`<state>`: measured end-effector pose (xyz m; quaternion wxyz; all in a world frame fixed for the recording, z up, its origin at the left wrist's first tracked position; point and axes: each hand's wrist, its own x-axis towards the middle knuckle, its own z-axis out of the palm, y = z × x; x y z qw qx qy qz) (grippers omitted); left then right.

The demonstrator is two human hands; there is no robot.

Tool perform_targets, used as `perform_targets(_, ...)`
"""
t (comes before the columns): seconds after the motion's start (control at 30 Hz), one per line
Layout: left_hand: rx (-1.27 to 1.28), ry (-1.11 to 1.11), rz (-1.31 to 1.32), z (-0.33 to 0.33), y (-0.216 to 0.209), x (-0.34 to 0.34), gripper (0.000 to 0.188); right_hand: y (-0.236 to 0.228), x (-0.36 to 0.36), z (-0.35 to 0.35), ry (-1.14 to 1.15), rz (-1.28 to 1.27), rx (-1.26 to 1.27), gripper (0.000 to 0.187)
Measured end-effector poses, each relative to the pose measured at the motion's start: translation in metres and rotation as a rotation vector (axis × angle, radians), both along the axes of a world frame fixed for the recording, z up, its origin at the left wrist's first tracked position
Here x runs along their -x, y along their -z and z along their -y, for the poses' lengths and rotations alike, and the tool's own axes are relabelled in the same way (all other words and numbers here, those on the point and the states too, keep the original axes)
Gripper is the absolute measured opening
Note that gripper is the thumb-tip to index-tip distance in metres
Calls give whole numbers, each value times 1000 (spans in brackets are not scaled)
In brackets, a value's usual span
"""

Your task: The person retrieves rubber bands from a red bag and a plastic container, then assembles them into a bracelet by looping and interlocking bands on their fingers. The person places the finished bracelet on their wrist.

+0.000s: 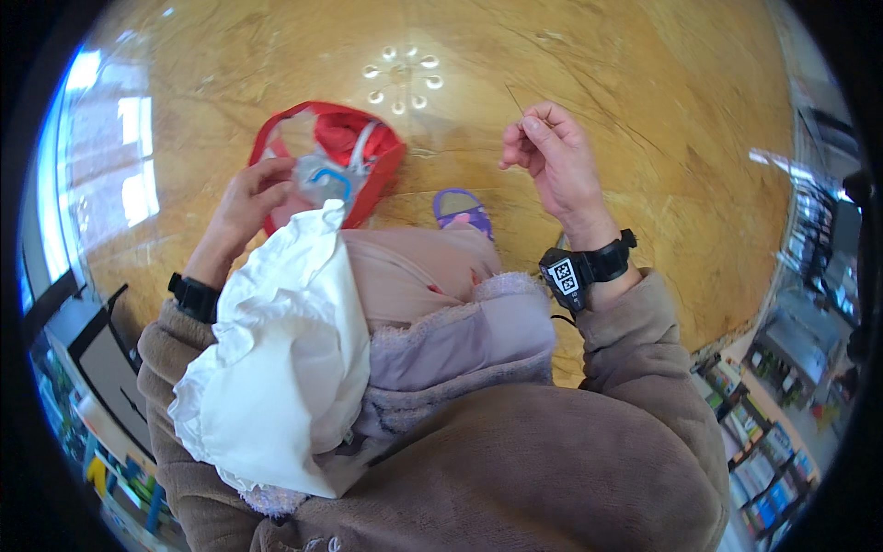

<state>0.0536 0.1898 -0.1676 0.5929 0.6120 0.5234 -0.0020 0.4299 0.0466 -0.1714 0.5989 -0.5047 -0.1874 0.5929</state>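
Observation:
My right hand [555, 152] is raised over the floor, its thumb and fingertips pinching a thin needle [514, 97] that points up and to the left. At the near left rim of a red bag [380, 181], my left hand [250, 201] has its thumb and index finger apart. Just beside those fingers, inside the bag, lies a clear plastic pouch [317, 187] with a blue edge. White ruffled fabric [285, 340] is draped over my left forearm and lap. Any thread on the needle is too fine to make out.
A purple slipper [463, 213] shows beyond my pink-trousered knee [414, 267]. The floor [589, 55] is glossy and yellow-brown. Shelves with several items [763, 451] stand at the right, and a dark-framed panel [110, 382] at the left. Red cloth [340, 138] fills part of the bag.

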Motion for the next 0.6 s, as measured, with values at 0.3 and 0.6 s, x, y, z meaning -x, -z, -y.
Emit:
perform_targets(0.3, -566, 456, -594, 14, 75, -25, 85, -5, -122, 130, 566, 313, 80, 7)
perform_targets(0.6, -432, 505, -761, -3, 110, -33, 82, 15, -111, 171, 535, 393, 325, 7)
